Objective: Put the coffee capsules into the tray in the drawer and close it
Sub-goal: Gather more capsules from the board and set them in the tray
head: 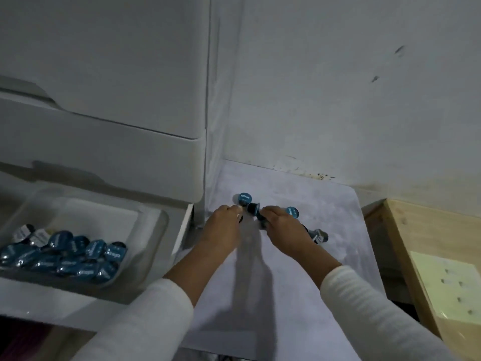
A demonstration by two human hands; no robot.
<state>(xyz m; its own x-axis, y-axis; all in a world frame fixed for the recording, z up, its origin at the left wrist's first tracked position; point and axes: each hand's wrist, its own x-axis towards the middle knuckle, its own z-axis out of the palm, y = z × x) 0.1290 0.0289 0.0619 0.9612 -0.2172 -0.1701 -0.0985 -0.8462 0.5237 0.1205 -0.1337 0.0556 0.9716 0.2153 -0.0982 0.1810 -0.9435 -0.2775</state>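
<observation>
Several blue coffee capsules lie on a white sheet (286, 256) on the floor: one upright (245, 198), one on its side (253, 207), one (292, 212) and one (319, 236) to the right. My left hand (224, 225) reaches among them with its fingers curled; what it holds is hidden. My right hand (282, 225) is closed on a capsule (261, 217). The drawer (182, 230) at the left stands pulled out, with a clear tray (145, 220) in it holding many capsules (78, 256).
A white drawer unit (104, 113) rises above the pulled-out drawer. A marked wall (338, 87) stands behind the sheet. A wooden box (429, 251) with a pale lid sits at the right.
</observation>
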